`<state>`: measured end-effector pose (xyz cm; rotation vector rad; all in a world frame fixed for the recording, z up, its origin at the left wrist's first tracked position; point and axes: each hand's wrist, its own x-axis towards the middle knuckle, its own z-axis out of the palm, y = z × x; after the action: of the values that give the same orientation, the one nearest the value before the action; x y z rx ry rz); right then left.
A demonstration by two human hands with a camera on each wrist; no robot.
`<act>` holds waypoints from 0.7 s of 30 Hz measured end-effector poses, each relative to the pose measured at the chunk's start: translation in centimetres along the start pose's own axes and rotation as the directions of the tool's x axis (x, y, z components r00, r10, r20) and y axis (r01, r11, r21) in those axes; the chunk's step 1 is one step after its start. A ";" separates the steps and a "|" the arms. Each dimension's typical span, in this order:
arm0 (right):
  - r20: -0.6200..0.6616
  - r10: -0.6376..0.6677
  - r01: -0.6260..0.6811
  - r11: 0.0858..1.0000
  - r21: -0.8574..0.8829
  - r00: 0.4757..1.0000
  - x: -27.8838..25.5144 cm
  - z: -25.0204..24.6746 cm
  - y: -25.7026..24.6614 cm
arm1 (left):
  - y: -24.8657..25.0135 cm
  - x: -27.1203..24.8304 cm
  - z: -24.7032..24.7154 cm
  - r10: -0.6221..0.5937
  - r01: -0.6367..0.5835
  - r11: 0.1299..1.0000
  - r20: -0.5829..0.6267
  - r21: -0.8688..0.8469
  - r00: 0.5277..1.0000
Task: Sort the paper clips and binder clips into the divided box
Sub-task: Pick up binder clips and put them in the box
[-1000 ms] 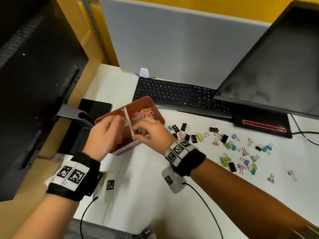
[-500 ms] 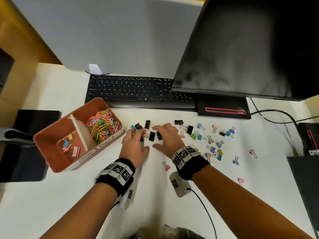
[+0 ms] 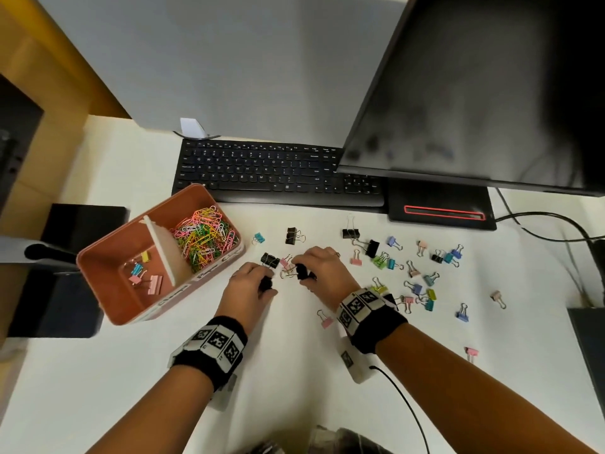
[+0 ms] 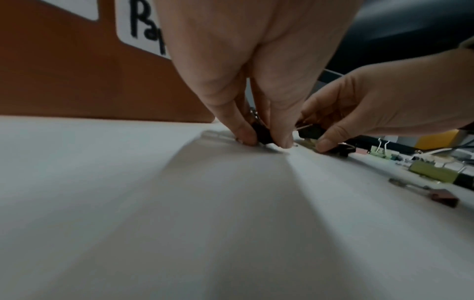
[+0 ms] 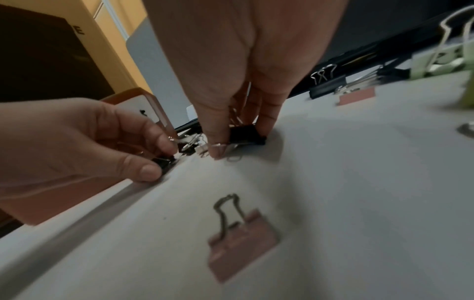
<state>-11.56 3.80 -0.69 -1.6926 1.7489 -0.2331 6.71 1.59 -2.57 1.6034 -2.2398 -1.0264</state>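
Observation:
A terracotta divided box (image 3: 98,267) stands at the left of the white desk. Coloured paper clips (image 3: 204,237) fill its right compartment, and a few binder clips (image 3: 144,273) lie in its left one. Just right of the box, my left hand (image 3: 265,285) pinches a black binder clip (image 4: 261,132) against the desk. Beside it, my right hand (image 3: 302,273) pinches another black binder clip (image 5: 243,135) between thumb and fingers. Several coloured and black binder clips (image 3: 415,273) lie scattered to the right of my hands.
A black keyboard (image 3: 278,172) lies behind the clips, and a monitor (image 3: 474,93) on a black base (image 3: 442,208) overhangs the right side. Cables (image 3: 540,221) run along the far right. A pink binder clip (image 5: 241,243) lies near my right wrist. A dark stand (image 3: 82,224) sits left of the box.
My hands left the box, which now sits on the desk, and moved right to the black clips. Half a second ago they lay flatter over them; now each pinches one.

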 end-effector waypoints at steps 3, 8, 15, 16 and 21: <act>-0.077 0.021 -0.013 0.995 0.102 0.997 -0.8 -0.4 0.1 | 0.5 -1.6 -1.3 0.054 -0.057 0.994 -0.027 -0.092 0.998; -0.151 0.012 0.020 0.979 0.203 0.988 -2.1 -1.8 -1.6 | 1.8 -4.5 -6.2 0.072 -0.109 0.961 -0.149 -0.254 0.986; -0.159 -0.235 0.271 0.922 0.275 0.959 -0.1 -2.6 -12.1 | -2.2 -5.9 -15.3 -0.083 0.079 0.997 -0.374 -0.025 0.924; -0.152 -0.274 0.308 0.904 0.297 0.950 0.6 -2.1 -14.0 | -3.1 -5.9 -16.3 -0.141 0.137 0.990 -0.396 -0.038 0.907; -0.062 -0.305 0.308 0.896 0.321 0.950 4.0 1.2 -21.3 | -5.9 -5.7 -18.6 -0.323 0.240 0.936 -0.355 -0.258 0.877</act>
<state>6.79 -2.48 9.12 -1.7081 1.3492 -0.6397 23.25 -2.07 8.72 1.8813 -1.6159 -0.8672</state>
